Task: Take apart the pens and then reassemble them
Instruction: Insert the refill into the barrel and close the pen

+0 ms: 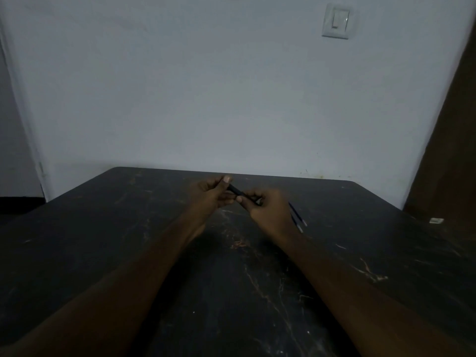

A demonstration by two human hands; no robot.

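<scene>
Both my hands meet over the far middle of the dark table (pixel 154 253). Between them is a black pen (pixel 237 191), slanting from upper left to lower right. My left hand (pixel 211 195) pinches its upper end, thumb on top. My right hand (pixel 268 211) closes around its lower end and hides that part. Two thin dark blue refills (pixel 298 219) with pale tips lie on the table just right of my right hand, partly hidden behind it.
A small white object (pixel 436 220) lies near the table's right edge. A pale wall with a light switch (pixel 336 20) rises just behind the table's far edge. A brown door or panel (pixel 448 150) stands at the right.
</scene>
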